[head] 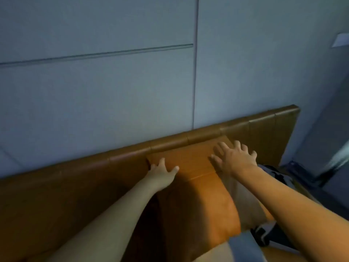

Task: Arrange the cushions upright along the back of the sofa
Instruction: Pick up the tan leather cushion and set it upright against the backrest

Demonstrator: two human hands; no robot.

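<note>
Where it leans against the sofa back [170, 143], the orange cushion [190, 167] is gripped at its top-left corner by the left hand [162, 172]. The right hand [234, 157] is laid open-fingered near its top-right corner, clasping nothing.

A brown leather sofa [75, 186] stood against the wall; an orange cushion [196, 190] leaned upright against its back, with a paler cushion [243, 203] just beside it.

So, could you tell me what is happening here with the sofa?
A person is setting an orange cushion upright against the brown sofa back. The left hand grips its upper left corner, while the right hand, fingers spread, presses flat near its top right. The cushion leans on the sofa back, just below its top edge. Another pale cushion sits beside it on the right, partly hidden.
</note>
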